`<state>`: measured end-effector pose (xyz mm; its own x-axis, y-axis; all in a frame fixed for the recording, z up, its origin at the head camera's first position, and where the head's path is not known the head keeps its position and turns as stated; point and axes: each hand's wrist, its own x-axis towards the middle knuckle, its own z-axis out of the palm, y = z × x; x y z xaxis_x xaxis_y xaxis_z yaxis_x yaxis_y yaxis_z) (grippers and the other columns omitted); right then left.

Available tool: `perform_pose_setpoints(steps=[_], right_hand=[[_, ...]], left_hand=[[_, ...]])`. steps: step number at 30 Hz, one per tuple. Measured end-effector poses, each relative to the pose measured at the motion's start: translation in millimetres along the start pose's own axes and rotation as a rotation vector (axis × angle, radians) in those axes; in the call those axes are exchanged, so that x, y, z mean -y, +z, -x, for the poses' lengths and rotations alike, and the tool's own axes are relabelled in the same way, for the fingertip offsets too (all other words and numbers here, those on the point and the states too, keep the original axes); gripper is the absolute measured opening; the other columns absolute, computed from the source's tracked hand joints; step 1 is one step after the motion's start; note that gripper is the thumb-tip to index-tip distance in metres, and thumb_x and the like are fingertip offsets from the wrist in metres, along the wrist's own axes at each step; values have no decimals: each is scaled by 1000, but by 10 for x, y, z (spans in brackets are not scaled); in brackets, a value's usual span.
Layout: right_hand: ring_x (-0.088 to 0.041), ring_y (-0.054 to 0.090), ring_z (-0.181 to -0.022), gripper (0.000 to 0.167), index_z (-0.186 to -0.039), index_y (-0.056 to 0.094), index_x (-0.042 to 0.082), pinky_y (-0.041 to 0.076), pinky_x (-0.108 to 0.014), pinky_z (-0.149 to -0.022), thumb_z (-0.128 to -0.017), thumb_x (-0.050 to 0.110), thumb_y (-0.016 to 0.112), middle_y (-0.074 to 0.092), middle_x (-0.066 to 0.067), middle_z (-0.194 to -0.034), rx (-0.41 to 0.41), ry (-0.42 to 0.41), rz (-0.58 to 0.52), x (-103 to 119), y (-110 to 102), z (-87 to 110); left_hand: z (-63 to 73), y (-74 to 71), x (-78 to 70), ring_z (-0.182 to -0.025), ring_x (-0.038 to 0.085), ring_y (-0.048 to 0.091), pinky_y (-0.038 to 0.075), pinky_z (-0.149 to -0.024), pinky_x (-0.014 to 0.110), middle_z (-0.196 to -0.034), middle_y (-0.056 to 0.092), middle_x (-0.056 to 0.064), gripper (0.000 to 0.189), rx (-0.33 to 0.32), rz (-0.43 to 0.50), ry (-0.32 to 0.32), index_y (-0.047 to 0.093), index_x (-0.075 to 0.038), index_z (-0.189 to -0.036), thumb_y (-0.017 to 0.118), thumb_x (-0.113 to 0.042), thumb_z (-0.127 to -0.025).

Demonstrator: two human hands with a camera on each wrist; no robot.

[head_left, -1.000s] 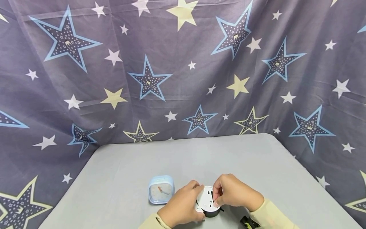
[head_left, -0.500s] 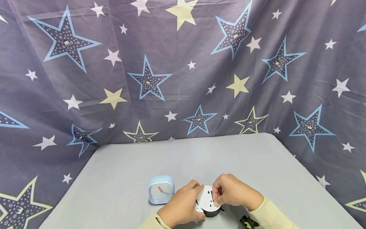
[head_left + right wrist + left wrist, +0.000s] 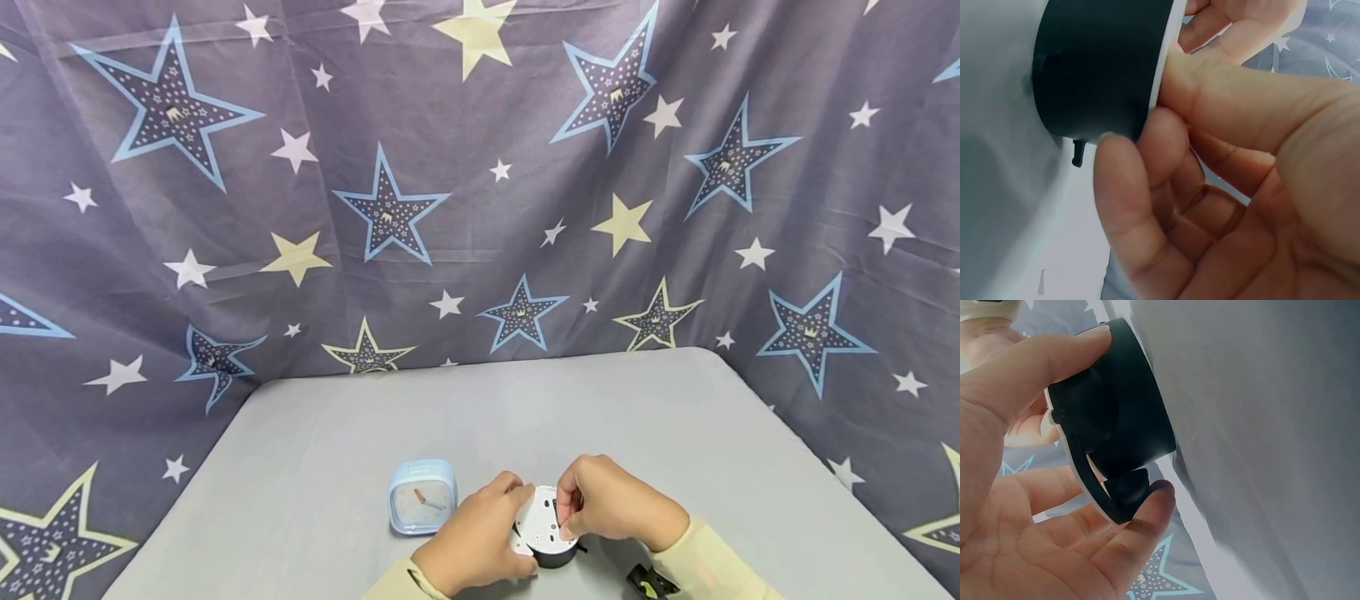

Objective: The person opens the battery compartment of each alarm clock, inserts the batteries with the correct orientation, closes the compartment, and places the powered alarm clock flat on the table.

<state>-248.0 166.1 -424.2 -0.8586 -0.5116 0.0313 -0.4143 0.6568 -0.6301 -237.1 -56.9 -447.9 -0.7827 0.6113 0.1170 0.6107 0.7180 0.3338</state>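
Observation:
A round black alarm clock (image 3: 537, 523) lies with its white back facing up, small dark holes and a slot showing in it. My left hand (image 3: 478, 532) grips its left side; in the left wrist view the thumb and fingertips span the black casing (image 3: 1113, 406). My right hand (image 3: 613, 505) has its curled fingers on the right part of the back, beside the dark slot. In the right wrist view, thumb and fingertips hold the white edge, and a thin black peg (image 3: 1077, 153) sticks out of the casing. Whether a small part sits between these fingertips is hidden.
A light blue alarm clock (image 3: 422, 500) stands upright just left of the left hand, its dial facing me. A grey cloth-covered table (image 3: 360, 433) extends behind the hands. Star-patterned curtains (image 3: 450, 275) hang around it. A small black object (image 3: 651, 582) is by the right sleeve.

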Motion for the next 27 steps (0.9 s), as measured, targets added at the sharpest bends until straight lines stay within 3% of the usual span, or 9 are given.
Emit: perform_pose_setpoints(steps=[27], right_hand=[[-2, 48, -54, 31, -62, 66, 20, 41, -22, -52, -64, 6, 93, 56, 14, -57, 7, -11, 49, 22, -17, -17]], left_hand=[[14, -11, -14, -103, 9, 63, 56, -91, 28, -129, 61, 4, 90, 0, -2, -4, 61, -3, -141, 95, -38, -65]])
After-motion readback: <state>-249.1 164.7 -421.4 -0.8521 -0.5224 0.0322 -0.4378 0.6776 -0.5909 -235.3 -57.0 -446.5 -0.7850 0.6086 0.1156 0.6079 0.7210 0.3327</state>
